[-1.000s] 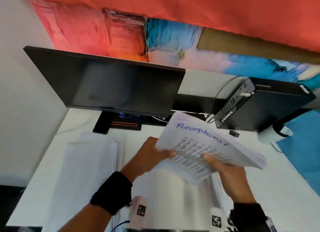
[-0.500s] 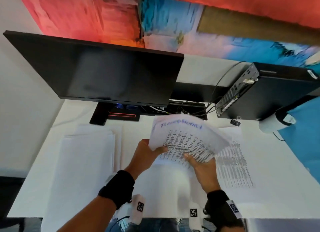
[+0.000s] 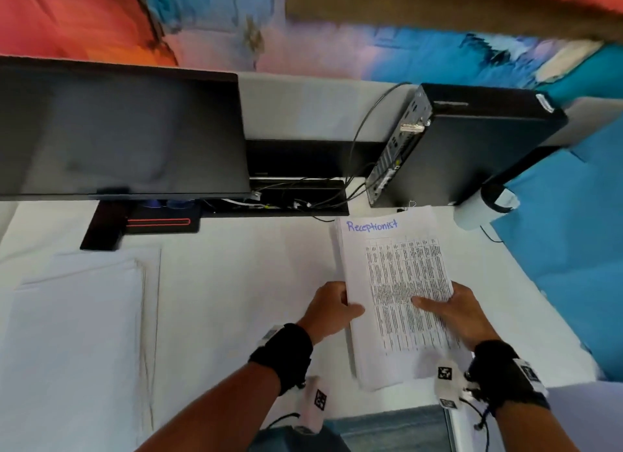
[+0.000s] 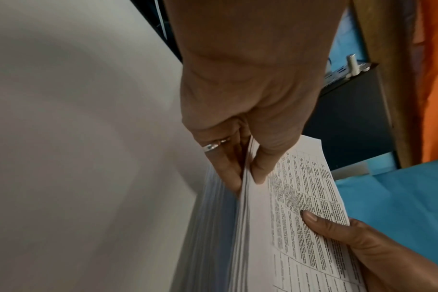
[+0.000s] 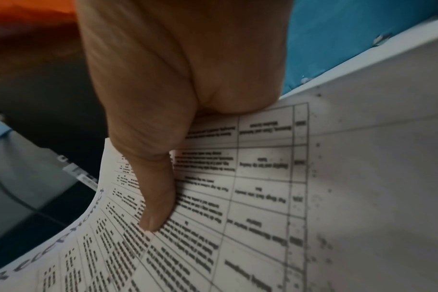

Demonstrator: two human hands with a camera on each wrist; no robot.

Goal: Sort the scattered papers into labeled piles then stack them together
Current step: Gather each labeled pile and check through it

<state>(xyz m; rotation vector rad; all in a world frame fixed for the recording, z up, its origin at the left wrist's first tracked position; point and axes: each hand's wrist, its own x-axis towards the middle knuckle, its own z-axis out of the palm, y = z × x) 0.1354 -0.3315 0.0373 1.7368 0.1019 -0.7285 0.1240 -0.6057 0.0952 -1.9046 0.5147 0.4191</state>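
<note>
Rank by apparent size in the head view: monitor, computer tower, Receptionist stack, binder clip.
1. monitor
2. computer tower and Receptionist stack: look alike; the stack sits nearer the camera, so unranked
3. binder clip

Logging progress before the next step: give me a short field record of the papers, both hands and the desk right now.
held stack: papers, top sheet handwritten "Receptionist" above a printed table
left hand: grips the stack's left edge, thumb on top
right hand: grips the right edge, thumb on the print
stack position: low over the white desk, right of centre; contact unclear
other pile: blank white sheets lying on the desk's left side
behind: dark monitor on the left, black computer on the right
</note>
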